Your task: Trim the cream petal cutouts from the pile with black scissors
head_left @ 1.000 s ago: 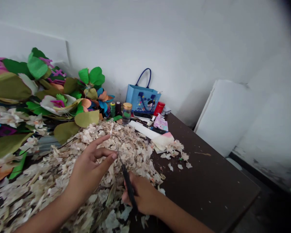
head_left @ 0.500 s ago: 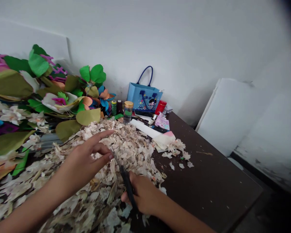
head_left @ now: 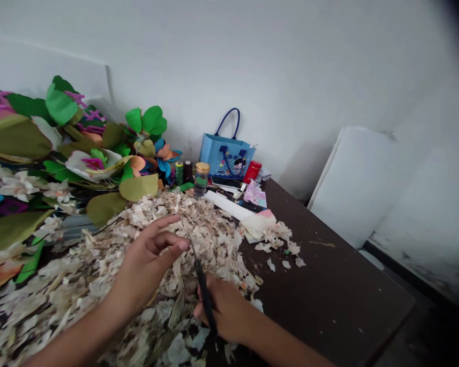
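Note:
My left hand (head_left: 147,260) hovers over a broad heap of dry, cream-coloured petal-like pieces (head_left: 210,224). Its thumb and a bent finger come together in a pinch, the index finger stretched out above; whatever lies in the pinch is too small to make out. In my right hand (head_left: 229,311) is a slim black tool (head_left: 203,293) with a thin pointed metal tip, which looks like tweezers. The tool slants up to the left, its tip close beside the left fingertips. Whether tip and fingers touch, I cannot tell.
Large paper flowers and leaves (head_left: 61,137) are piled at left. Behind the heap stand a gold-lidded jar (head_left: 201,179), thread spools (head_left: 179,174), a blue bag (head_left: 225,153) and a red can (head_left: 252,172). A white roll (head_left: 229,205) lies on the dark table (head_left: 321,290). White boards (head_left: 355,183) lean at right.
My left hand has shifted slightly right, its index finger lower. The black tool stands a little steeper, with its tip moved right. My right hand still grips it.

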A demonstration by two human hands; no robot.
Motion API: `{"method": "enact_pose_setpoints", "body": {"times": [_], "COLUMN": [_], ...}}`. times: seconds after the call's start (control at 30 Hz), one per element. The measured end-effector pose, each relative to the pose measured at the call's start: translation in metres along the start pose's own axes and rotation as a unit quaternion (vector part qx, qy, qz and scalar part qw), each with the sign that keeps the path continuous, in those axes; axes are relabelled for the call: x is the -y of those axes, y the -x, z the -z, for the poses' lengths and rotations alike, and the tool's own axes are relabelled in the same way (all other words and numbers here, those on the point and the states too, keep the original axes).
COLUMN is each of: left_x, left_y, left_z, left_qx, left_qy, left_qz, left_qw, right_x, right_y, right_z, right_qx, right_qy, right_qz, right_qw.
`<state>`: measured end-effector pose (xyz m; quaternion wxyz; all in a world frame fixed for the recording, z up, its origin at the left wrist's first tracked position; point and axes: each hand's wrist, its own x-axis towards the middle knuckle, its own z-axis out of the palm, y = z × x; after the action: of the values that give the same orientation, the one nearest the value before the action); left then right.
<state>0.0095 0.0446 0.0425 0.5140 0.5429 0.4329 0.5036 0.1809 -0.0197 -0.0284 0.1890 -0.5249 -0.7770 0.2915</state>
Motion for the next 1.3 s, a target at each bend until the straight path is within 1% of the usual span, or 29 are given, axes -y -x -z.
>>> {"method": "enact_pose_setpoints", "body": {"times": [0.13, 0.23, 0.33, 0.43, 0.5, 0.63, 0.77, 0.9, 0.97, 1.13, 1.3], "left_x": [0.012, 0.014, 0.013, 0.016, 0.019, 0.025, 0.028, 0.031, 0.033, 0.03, 0.023], "left_y": [0.005, 0.009, 0.012, 0.014, 0.015, 0.019, 0.019, 0.017, 0.016, 0.012, 0.009], "left_z": [-0.014, -0.022, -0.027, -0.03, -0.03, -0.031, -0.033, -0.033, -0.032, -0.032, -0.03], "left_qx": [-0.029, -0.057, -0.074, -0.085, -0.088, -0.074, -0.066, -0.084, -0.093, -0.104, -0.089], "left_qy": [0.151, 0.195, 0.201, 0.201, 0.193, 0.196, 0.203, 0.212, 0.216, 0.232, 0.252], "left_qz": [0.021, 0.035, 0.035, 0.023, 0.016, 0.014, 0.015, -0.004, -0.003, 0.007, 0.021], "left_qw": [0.988, 0.979, 0.976, 0.976, 0.977, 0.978, 0.977, 0.974, 0.972, 0.967, 0.963], "right_x": [-0.001, 0.0, 0.001, 0.004, 0.005, 0.006, 0.007, 0.009, 0.009, 0.006, 0.0], "right_y": [0.0, 0.0, -0.001, -0.002, -0.003, -0.006, -0.009, -0.01, -0.01, -0.01, -0.009], "right_z": [-0.005, -0.01, -0.015, -0.019, -0.021, -0.026, -0.029, -0.03, -0.032, -0.033, -0.027], "right_qx": [-0.001, -0.009, -0.033, -0.049, -0.053, -0.061, -0.07, -0.072, -0.074, -0.082, -0.107], "right_qy": [0.022, 0.029, 0.027, 0.028, 0.042, 0.079, 0.103, 0.125, 0.13, 0.108, 0.045], "right_qz": [0.002, -0.001, 0.0, -0.027, -0.045, -0.042, -0.058, -0.068, -0.077, -0.086, -0.054], "right_qw": [1.0, 1.0, 0.999, 0.998, 0.997, 0.994, 0.99, 0.987, 0.986, 0.987, 0.992]}}
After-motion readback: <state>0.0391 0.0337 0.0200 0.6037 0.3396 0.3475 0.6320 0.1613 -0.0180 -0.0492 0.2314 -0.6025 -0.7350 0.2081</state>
